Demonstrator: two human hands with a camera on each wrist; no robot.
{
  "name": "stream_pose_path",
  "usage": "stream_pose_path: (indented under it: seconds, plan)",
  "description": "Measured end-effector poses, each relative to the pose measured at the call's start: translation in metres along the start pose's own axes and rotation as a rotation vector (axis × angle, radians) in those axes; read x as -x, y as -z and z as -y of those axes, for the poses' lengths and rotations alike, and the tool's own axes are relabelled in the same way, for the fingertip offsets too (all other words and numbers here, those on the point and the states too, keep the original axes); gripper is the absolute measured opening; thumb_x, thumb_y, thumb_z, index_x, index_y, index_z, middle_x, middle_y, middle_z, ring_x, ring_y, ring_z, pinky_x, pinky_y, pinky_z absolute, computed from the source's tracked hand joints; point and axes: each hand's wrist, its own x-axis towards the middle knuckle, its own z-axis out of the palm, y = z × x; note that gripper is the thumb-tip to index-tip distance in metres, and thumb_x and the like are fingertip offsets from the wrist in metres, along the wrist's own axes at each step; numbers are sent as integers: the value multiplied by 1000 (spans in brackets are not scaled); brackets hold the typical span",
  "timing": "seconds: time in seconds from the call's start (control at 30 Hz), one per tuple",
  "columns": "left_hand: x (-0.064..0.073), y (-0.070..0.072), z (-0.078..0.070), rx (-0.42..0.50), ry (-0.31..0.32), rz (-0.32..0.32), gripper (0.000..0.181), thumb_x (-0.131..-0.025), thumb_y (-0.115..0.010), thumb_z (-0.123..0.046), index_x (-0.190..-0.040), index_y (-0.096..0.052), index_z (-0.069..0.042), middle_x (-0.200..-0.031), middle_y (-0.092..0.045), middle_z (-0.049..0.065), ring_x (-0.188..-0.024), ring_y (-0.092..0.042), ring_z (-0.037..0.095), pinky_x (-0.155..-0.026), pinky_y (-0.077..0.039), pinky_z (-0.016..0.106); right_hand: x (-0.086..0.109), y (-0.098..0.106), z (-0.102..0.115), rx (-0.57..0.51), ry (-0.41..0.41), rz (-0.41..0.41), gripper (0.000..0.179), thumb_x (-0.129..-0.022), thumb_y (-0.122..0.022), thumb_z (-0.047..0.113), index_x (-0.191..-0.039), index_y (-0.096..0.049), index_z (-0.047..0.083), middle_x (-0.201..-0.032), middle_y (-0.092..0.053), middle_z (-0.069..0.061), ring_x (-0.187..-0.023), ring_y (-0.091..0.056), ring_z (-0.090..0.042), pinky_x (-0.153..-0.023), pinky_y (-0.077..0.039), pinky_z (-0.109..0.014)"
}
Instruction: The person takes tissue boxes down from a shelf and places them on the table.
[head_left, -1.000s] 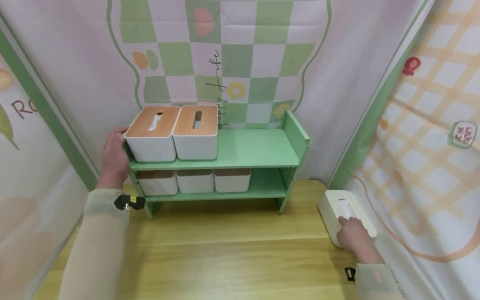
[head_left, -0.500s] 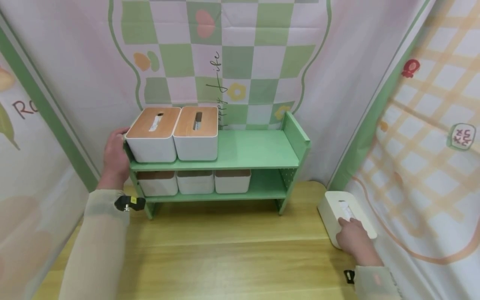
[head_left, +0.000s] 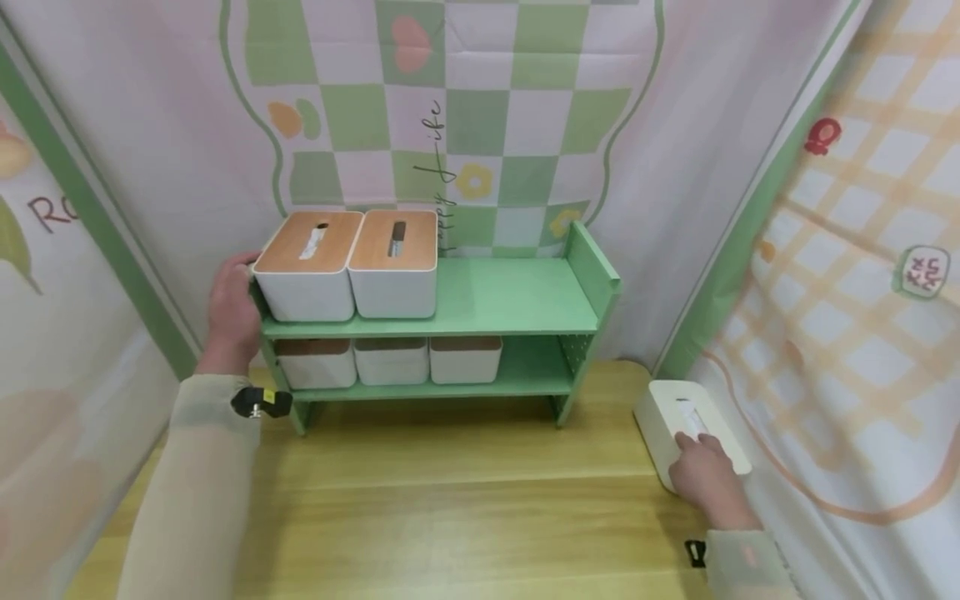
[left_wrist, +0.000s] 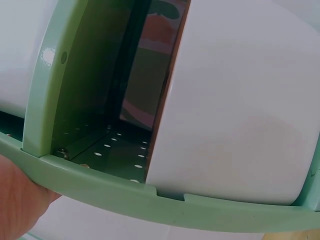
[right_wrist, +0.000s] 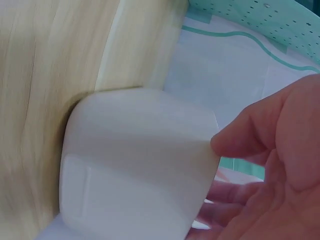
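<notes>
At the left end of a green two-tier shelf (head_left: pixel 517 292), my left hand (head_left: pixel 234 308) grips the side panel (left_wrist: pixel 37 95), its fingertips by the panel's top edge. Over on the right, a white tissue box (head_left: pixel 654 437) with a cream slotted lid (head_left: pixel 726 425) rests on the wooden table. My right hand (head_left: pixel 703 471) holds this box from above, fingertips at the lid's slot. In the right wrist view the thumb (right_wrist: pixel 232 137) presses the box's upper edge, and the other fingers bend over the lid side, partly hidden.
Two white boxes with wood-look lids (head_left: pixel 307 242) stand side by side on the top tier. Below them, three white boxes (head_left: pixel 390 362) line the lower tier. The wooden table (head_left: pixel 450 508) stretches in front. Printed curtains (head_left: pixel 480 125) hang behind and at both sides.
</notes>
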Motion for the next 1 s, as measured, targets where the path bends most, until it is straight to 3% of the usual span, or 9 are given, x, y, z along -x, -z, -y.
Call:
stream_pose_path:
  seconds: [0.17, 0.23, 0.37, 0.63, 0.73, 1.0]
  plan:
    - [0, -2, 1, -5, -2, 12, 57, -106, -14, -42, -149, -42, -16, -153, -39, 7, -141, -30, 27, -115, -21, 47, 2, -5, 6, -27, -50, -181, 49, -86, -52, 9, -122, -46, -24, -117, -44, -49, -114, -37, -59, -85, -32, -74]
    - [0, -2, 1, -1, 5, 15, 57, -106, -14, -42, -149, -42, -17, -154, -38, 7, -142, -30, 27, -115, -21, 47, -1, -6, 12, -52, -38, -224, 50, -87, -51, 10, -123, -46, -24, -119, -41, -49, -114, -37, -59, -87, -31, -73]
    - [1, -1, 0, 11, 30, 26, 57, -106, -13, -45, -150, -40, -21, -156, -36, 6, -143, -28, 28, -116, -20, 49, -7, -2, 35, -87, 39, -215, 52, -90, -50, 10, -129, -45, -23, -126, -41, -46, -116, -40, -58, -95, -34, -67]
    - [1, -2, -2, 20, 19, 10, 56, -106, -14, -42, -149, -41, -19, -154, -38, 6, -142, -30, 26, -116, -21, 47, -11, 12, 97, -117, 153, -142, 44, -94, -50, 14, -131, -55, -11, -126, -56, -32, -114, -53, -50, -91, -45, -61]
    - [1, -2, -2, 19, 16, 0, 56, -106, -14, -41, -149, -41, -18, -154, -39, 6, -142, -30, 25, -116, -21, 45, -12, 21, 120, -136, 230, -170, 41, -96, -51, 15, -130, -58, -7, -124, -60, -28, -113, -56, -46, -92, -46, -60]
    - [1, -3, -1, 22, 26, 0, 56, -106, -14, -41, -150, -41, -19, -155, -38, 6, -142, -30, 25, -116, -20, 45, -23, 48, 178, -166, 500, -363, 38, -94, -59, 13, -129, -62, -1, -125, -62, -17, -112, -58, -34, -86, -52, -51]
